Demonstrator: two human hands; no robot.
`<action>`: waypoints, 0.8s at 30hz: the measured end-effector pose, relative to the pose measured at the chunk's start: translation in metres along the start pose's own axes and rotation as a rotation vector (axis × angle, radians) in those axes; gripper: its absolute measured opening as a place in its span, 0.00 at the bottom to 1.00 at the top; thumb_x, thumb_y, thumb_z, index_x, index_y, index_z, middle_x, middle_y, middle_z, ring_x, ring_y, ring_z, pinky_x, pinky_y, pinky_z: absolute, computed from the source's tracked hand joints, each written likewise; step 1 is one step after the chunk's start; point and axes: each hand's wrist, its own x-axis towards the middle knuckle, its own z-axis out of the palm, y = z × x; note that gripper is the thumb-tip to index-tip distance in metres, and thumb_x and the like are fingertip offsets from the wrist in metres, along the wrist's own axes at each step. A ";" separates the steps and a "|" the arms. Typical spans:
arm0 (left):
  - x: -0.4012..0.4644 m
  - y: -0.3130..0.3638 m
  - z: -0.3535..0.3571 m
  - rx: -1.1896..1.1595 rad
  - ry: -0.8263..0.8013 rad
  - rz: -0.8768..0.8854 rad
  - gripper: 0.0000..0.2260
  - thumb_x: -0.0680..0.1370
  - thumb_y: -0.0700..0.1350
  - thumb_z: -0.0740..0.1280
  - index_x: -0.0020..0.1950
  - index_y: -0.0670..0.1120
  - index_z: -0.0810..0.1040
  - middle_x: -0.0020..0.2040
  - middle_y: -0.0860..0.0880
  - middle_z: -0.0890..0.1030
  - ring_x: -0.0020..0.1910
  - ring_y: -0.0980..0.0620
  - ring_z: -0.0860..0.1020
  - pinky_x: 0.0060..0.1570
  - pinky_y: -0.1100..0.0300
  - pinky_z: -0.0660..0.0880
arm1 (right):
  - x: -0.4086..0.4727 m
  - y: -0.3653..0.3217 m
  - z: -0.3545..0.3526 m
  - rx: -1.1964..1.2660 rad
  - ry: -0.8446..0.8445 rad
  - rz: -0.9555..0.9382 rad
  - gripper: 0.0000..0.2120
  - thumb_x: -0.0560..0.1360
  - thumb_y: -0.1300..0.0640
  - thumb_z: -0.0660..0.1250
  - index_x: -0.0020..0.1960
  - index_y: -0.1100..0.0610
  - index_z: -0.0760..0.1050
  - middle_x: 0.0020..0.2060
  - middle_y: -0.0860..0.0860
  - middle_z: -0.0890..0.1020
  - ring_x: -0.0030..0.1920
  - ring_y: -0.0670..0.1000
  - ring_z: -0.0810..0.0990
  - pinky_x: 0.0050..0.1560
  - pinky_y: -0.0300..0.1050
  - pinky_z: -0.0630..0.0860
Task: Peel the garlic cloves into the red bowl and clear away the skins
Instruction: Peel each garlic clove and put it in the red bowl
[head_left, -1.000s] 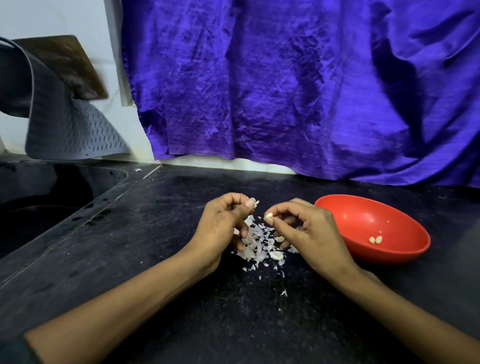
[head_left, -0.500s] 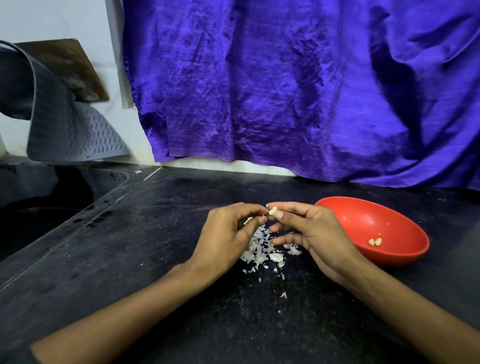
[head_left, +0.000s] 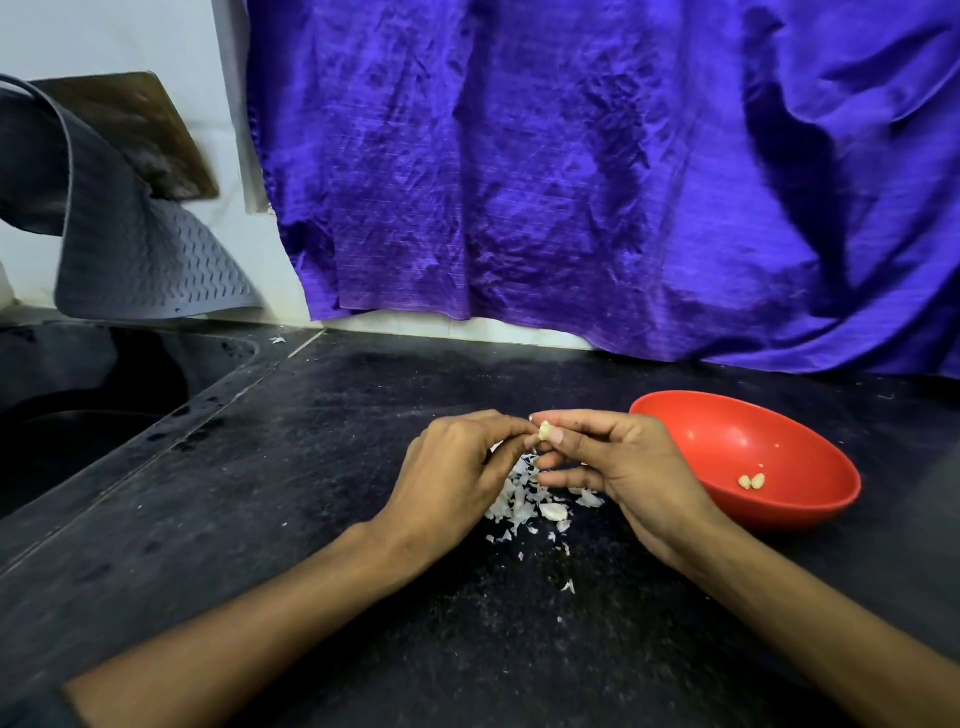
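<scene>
A garlic clove (head_left: 544, 431) is pinched between the right hand (head_left: 631, 470) and left hand (head_left: 451, 475), each grip narrow, above the skins (head_left: 524, 501) heaped on the counter (head_left: 322, 467), so scraps fall together; the red bowl (head_left: 810, 499) is kept just beside.

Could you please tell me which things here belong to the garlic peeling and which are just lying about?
Job: garlic clove pinched by left hand and right hand; red bowl holding peeled cloves; skins.
Lying about: purple cloth, grey mat, sink.
</scene>
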 end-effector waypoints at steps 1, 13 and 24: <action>0.000 0.000 0.000 -0.001 -0.004 -0.007 0.10 0.78 0.53 0.64 0.54 0.54 0.83 0.38 0.65 0.77 0.32 0.69 0.74 0.39 0.53 0.78 | 0.000 0.000 0.000 -0.003 0.002 0.002 0.09 0.74 0.67 0.67 0.53 0.66 0.80 0.39 0.58 0.84 0.36 0.49 0.82 0.38 0.41 0.81; -0.003 0.005 -0.001 0.077 0.005 0.051 0.13 0.79 0.52 0.61 0.53 0.48 0.82 0.39 0.59 0.77 0.35 0.61 0.73 0.36 0.56 0.76 | -0.003 0.003 0.004 0.010 0.009 -0.018 0.06 0.73 0.67 0.68 0.49 0.65 0.81 0.37 0.58 0.84 0.37 0.50 0.82 0.40 0.41 0.81; 0.001 0.007 -0.004 -0.111 0.050 -0.069 0.08 0.78 0.50 0.65 0.47 0.50 0.83 0.35 0.62 0.78 0.31 0.64 0.74 0.34 0.64 0.70 | -0.003 -0.002 0.005 0.022 -0.060 -0.041 0.09 0.75 0.65 0.66 0.52 0.66 0.81 0.40 0.59 0.83 0.38 0.48 0.80 0.40 0.41 0.81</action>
